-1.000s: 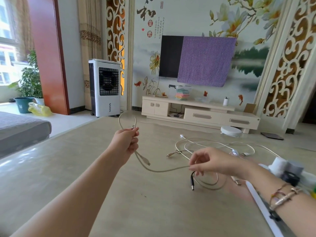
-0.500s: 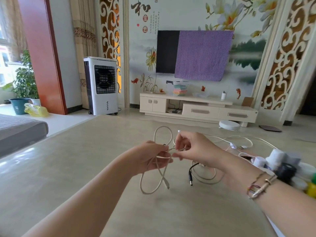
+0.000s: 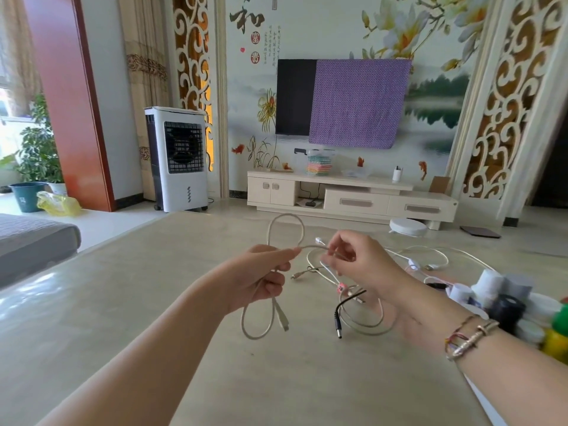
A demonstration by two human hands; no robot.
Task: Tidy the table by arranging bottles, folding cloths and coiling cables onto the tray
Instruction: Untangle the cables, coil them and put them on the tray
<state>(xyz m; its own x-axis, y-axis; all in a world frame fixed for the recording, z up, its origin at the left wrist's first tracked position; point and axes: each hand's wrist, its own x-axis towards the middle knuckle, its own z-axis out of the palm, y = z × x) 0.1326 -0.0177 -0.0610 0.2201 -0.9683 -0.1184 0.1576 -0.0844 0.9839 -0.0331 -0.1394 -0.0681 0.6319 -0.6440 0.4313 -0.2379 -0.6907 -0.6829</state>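
Over the beige table (image 3: 123,318), both hands are up in the air working one grey cable (image 3: 278,309). Left hand (image 3: 261,281) has its fingers curled around the cable where the strands bunch together, so one loop pokes up above the fist and another loop plus the plug end hang down below it, clear of the tabletop as far as I can tell. Right hand (image 3: 359,265) sits just beside the left, pinching the same cable between thumb and fingertips (image 3: 330,256), with a short stretch of cable running between the two hands. Other fingers on that hand are loosely curled.

Under and behind the right hand there's a messy pile of cables (image 3: 365,315) lying on the table, including a black plug (image 3: 338,324) and a white cord (image 3: 430,256) sprawled further back. At the right edge a bunch of bottles (image 3: 504,299) stands crowded together, and a white tray edge (image 3: 482,398) shows by the right forearm.

Further off: TV stand (image 3: 353,195), TV (image 3: 295,96) half covered with purple cloth (image 3: 356,103), air cooler (image 3: 178,158).
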